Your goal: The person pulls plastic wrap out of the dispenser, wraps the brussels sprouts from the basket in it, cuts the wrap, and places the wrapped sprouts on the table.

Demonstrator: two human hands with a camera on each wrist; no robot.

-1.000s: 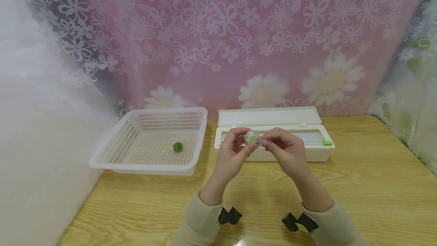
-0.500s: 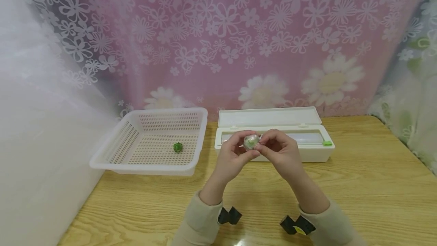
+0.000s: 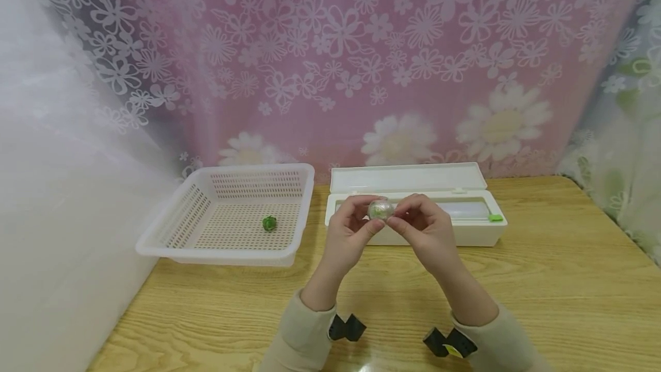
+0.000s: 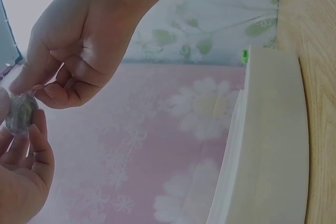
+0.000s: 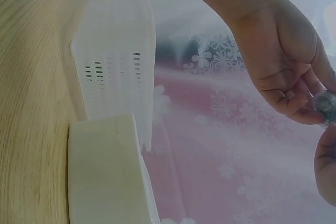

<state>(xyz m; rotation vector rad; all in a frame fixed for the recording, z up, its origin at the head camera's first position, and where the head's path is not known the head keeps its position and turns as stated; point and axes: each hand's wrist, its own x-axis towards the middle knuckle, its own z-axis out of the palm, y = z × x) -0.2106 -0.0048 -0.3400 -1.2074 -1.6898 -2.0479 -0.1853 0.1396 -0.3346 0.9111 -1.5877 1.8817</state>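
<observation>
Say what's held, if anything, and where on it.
Small clear-wrapped green item, held at its left side by the left hand, right side by the right hand.

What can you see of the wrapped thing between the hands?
The wrapped thing is small and roundish, green and whitish showing through clear, shiny film. The left hand and right hand pinch it from either side, holding it off the table, in front of the white box in the head view. Its contents are too small to identify.

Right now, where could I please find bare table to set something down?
Bare: the tabletop right of the white box, and before the basket, left of the left sleeve. Crowded: the narrow basket-box gap, and around the left hand and right hand.
</observation>
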